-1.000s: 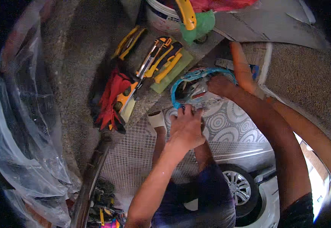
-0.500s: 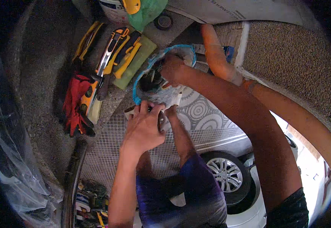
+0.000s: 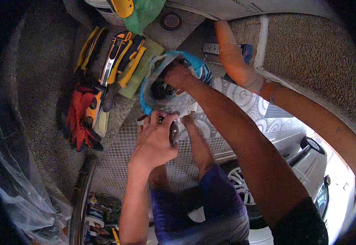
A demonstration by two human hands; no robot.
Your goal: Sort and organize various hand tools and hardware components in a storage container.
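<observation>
A clear plastic bag with a blue rim stands open in front of me, with dark contents inside that I cannot make out. My right hand reaches down into it from the right, its fingers mostly hidden among those contents. At the bag's near edge, my left hand is closed around a dark brown flat object with a small pale spot. The fingertips of that hand lie close against the bag's rim.
Left of the bag lie utility knives, yellow-handled tools on a green cloth, and red gloves. An orange pipe runs along the right. A tape roll and a bucket sit at the top. Parked vehicles stand lower right.
My right hand has shifted slightly left inside the bag, and more of the bag's clear film and blue side shows. My left hand keeps its grip. The view has tilted a little.
</observation>
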